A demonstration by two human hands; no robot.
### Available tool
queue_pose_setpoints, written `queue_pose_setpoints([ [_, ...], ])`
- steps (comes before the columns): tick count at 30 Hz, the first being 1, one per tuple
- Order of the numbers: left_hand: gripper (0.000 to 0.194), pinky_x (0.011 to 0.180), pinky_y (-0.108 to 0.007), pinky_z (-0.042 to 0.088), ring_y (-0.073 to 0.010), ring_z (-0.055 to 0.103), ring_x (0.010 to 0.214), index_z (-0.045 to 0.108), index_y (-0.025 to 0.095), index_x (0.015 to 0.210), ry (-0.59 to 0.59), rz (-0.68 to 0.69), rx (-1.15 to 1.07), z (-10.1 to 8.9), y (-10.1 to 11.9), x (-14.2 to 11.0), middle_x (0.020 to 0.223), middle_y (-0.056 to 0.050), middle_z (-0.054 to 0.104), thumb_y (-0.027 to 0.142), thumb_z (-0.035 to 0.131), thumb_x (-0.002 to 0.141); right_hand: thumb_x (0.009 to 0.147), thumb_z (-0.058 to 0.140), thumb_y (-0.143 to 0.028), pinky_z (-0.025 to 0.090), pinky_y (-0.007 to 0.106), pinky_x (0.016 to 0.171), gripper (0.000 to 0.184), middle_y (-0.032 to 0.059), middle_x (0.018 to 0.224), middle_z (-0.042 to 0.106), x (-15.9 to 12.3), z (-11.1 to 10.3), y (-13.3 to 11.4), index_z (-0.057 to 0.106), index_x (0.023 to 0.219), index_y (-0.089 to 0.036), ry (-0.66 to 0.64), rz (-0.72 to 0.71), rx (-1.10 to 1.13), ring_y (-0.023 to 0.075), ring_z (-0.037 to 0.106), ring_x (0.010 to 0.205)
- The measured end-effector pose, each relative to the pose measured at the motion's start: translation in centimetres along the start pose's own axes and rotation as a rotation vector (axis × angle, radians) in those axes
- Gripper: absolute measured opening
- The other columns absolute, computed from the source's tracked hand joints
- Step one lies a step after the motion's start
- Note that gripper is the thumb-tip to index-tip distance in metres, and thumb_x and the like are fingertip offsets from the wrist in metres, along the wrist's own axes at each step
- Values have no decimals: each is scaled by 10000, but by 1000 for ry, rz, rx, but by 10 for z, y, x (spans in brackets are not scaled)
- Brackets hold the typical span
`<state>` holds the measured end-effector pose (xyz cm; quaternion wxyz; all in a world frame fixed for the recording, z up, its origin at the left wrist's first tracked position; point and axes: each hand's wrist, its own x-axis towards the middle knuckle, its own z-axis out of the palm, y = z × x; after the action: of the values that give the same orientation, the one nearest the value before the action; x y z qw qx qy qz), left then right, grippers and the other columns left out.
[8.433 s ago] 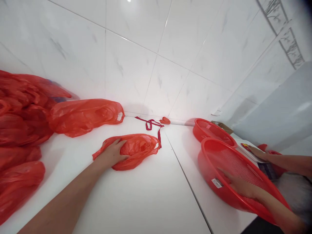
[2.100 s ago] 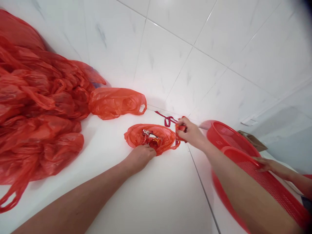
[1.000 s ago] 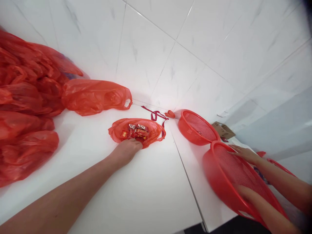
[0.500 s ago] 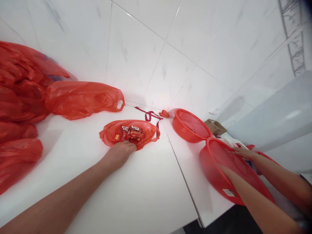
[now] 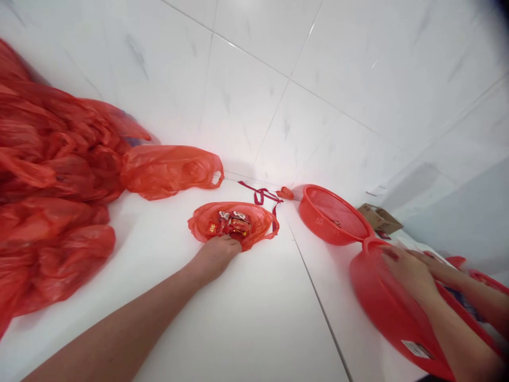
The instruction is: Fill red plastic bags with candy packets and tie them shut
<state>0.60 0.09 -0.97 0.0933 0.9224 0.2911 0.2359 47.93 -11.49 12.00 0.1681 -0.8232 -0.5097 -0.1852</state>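
My left hand (image 5: 218,257) pinches the near edge of an open red plastic bag (image 5: 260,220), fingers closed on its rim. Inside the bag lie several small red snack packets (image 5: 239,223). Over the near end of a large red mesh basket (image 5: 377,302), my right hand (image 5: 411,273) is raised with its fingers bent together. A small dark red bit shows at its fingertips, too blurred to name. Another person's arm (image 5: 465,281) reaches over the same basket from the right, its hand partly hidden behind mine.
Several filled red bags (image 5: 63,159) are heaped at the left, with one lone red bag (image 5: 170,170) along the wall. A dark red ribbon (image 5: 260,195) lies behind the open bag. A smaller red basket (image 5: 334,215) and a cardboard box (image 5: 379,218) stand at right. A seam divides the white tabletops.
My right hand has come up from inside the large basket to above its rim. My left hand keeps hold of the bag. The view has shifted, so everything sits further right.
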Motion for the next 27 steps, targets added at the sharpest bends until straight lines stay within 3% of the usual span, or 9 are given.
queue_pose_setpoints([
  [4,282,812,-359,423,-228,565,946,612,175,901,141,52,126,-2,5,2,1040,-91,637,27,388,816,770,510,-365,449,345,703,271,64,960,680,-19,5,-75,616,1007,-286,-50,-50,143,227,627,796],
  [8,324,973,-431,347,-272,447,1195,552,214,1133,468,-30,238,-11,6,-1,1295,-113,503,112,437,847,777,525,-442,456,324,743,315,50,1074,640,-43,41,-156,606,1024,-264,-316,-225,434,189,614,811],
  [11,413,1030,-479,286,-314,323,1298,464,208,1247,651,-225,289,-20,-1,-11,1402,-151,367,231,512,838,749,548,-526,441,307,710,433,42,973,649,-56,82,-205,582,1079,-248,-451,-104,570,172,597,749],
  [14,593,1038,-515,254,-347,239,1335,388,178,1310,726,-499,248,-27,-16,-23,1450,-182,273,345,593,779,768,497,-561,410,284,590,406,28,692,632,-59,111,-237,612,884,-189,-528,57,685,160,566,602],
  [17,463,905,-479,383,-347,469,1134,560,172,1078,687,-750,-77,-40,-34,-29,1186,-144,548,386,653,678,754,532,-486,360,263,475,322,11,516,567,-51,120,-253,576,685,-174,-592,116,784,142,512,467],
  [19,240,720,-383,444,-269,580,827,589,172,750,607,-826,-377,-56,-42,-24,787,-57,613,394,630,667,722,579,-407,353,246,442,246,16,520,582,-37,111,-257,567,656,-171,-623,151,874,132,515,446],
  [21,271,597,-300,423,-184,543,626,500,179,584,573,-806,-557,-80,-45,-11,574,8,513,411,599,682,707,602,-366,380,231,451,197,30,603,629,-19,92,-257,584,701,-170,-614,160,978,127,551,491],
  [25,294,599,-239,435,-109,529,615,491,182,656,645,-646,-720,-146,-30,30,695,13,566,460,563,721,723,612,-414,442,199,531,217,0,713,635,22,29,-255,582,767,-204,-451,97,1254,96,573,606],
  [27,269,602,-226,432,-99,528,630,509,169,662,783,-517,-927,-178,-16,48,730,-4,578,411,620,699,689,674,-408,428,190,505,242,-12,651,588,35,-4,-256,571,701,-188,-334,27,1532,83,529,566],
])
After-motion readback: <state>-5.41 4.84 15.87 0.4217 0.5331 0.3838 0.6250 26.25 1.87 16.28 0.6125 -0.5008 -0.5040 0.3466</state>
